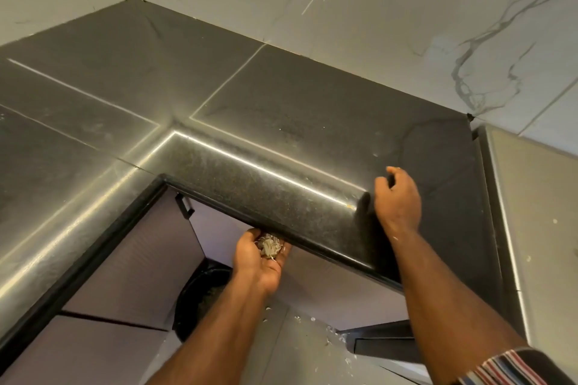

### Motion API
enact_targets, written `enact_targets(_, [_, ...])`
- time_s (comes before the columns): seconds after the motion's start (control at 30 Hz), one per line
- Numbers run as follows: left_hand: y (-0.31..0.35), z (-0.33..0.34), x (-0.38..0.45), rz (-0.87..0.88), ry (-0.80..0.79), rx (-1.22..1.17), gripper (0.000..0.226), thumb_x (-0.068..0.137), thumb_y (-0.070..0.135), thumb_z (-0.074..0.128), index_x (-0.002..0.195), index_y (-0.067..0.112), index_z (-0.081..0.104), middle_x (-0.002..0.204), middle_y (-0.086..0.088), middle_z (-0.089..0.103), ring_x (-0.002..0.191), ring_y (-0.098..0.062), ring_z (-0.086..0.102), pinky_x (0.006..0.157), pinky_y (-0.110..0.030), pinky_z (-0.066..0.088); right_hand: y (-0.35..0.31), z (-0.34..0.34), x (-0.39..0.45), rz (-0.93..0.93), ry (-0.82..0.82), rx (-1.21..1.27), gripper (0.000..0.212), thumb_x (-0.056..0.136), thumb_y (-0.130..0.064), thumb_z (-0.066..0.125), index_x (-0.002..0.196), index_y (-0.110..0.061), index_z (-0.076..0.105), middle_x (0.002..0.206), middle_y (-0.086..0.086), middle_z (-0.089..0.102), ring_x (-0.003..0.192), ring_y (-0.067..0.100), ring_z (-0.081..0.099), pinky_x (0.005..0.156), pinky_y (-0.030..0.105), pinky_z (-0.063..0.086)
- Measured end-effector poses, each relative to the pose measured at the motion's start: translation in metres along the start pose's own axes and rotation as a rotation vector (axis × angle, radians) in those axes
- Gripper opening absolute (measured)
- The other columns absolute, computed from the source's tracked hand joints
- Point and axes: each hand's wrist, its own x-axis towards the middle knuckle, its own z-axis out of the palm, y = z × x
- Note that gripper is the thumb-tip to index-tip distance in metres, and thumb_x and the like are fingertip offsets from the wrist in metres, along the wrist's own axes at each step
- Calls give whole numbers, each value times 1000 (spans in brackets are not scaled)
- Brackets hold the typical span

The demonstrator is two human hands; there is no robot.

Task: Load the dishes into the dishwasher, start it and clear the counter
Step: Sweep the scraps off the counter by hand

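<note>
Left hand cupped palm-up under counter edge, grip holding scraps; right hand on counter, fingers curled, grip empty.

No legible text, label, brand, number or sign appears on any surface in view: the dark counter, the marble-patterned wall and the cabinet fronts carry none.

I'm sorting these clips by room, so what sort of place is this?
Most likely a home kitchen: a dark stone counter runs round a corner under marble-look wall tiles, with cupboard doors below. The left hand cups food scraps at the counter's edge.
</note>
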Motion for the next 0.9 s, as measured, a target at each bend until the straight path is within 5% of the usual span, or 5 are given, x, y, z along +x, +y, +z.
enact_targets(0.2, [25, 3, 5, 65, 64, -16, 30, 102, 18, 42, 110, 3, 67, 95, -19, 76, 90, -33, 71, 70, -42, 61, -78, 60, -78, -346, -412, 165, 32, 98, -25, 54, 129, -26, 59, 116, -4, 64, 103, 12, 59, 90, 31, 48])
enact_targets(0.37, [59, 4, 14, 119, 142, -94, 43, 99, 20, 39, 128, 1, 63, 121, -22, 68, 107, -35, 67, 83, -42, 58, -119, 88, -129, -495, -690, 333, 42, 91, -19, 55, 132, -24, 65, 141, -8, 60, 132, 0, 50, 111, 20, 39])
enact_targets(0.53, [82, 1, 24, 132, 145, -206, 28, 100, 14, 41, 112, 5, 64, 115, -17, 69, 99, -31, 67, 75, -41, 56, -119, 79, -43, -363, -367, 266, 33, 98, -22, 56, 130, -24, 64, 122, -8, 65, 85, -2, 57, 76, 8, 45])
enact_targets(0.7, [92, -7, 24, 77, 82, -138, 27, 102, 16, 42, 110, 3, 65, 110, -20, 70, 105, -34, 67, 74, -42, 56, -102, 98, 46, -257, -230, 3, 46, 96, -22, 53, 141, -10, 55, 150, 12, 48, 142, 25, 40, 116, 39, 34])
enact_targets(0.9, [102, -13, 30, 33, 50, -104, 24, 101, 15, 47, 111, 4, 66, 108, -21, 72, 102, -35, 69, 67, -42, 60, -147, 139, 47, -387, -338, -38, 47, 97, -23, 51, 142, -11, 53, 144, 9, 55, 133, 24, 48, 109, 31, 34])
